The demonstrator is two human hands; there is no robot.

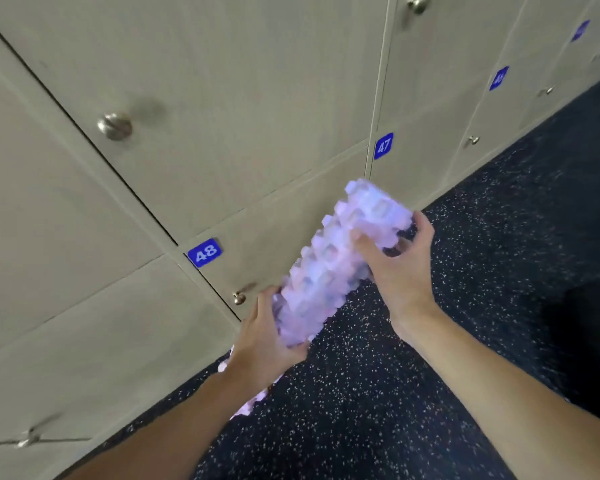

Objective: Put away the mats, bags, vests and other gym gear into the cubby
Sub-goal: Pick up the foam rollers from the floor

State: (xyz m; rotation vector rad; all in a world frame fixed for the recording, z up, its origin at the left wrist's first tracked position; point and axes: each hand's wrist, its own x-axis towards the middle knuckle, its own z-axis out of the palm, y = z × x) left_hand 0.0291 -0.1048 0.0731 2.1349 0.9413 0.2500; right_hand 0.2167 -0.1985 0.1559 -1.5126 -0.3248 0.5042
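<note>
The left hand (pixel 264 336) is wrapping its fingers round the near, lower end of a lilac-pink knobbed foam roller (pixel 329 268), while the right hand (pixel 400 268) is gripping the far, upper end, thumb lying over the top and fingers curling underneath. Held at both ends, the roller is hanging in the air slightly below the middle of the frame, slanting from lower left to upper right, and seemingly being kept steady so it can be aimed endwise into a compartment. Behind it, beige locker doors (pixel 222 98) are filling the upper left and centre of the frame, and every one in view is sitting closed. The 48 label (pixel 204 252) and a small round knob (pixel 239 298) are showing just left of the roller, and the 47 label (pixel 383 145) above it. A closed door is what is standing in the way: one hand will probably need freeing to pull a knob. Below, dark speckled floor (pixel 395 393) is spreading out, and a second pink piece (pixel 245 407) is peeking from under the left wrist, too hidden to identify.
</note>
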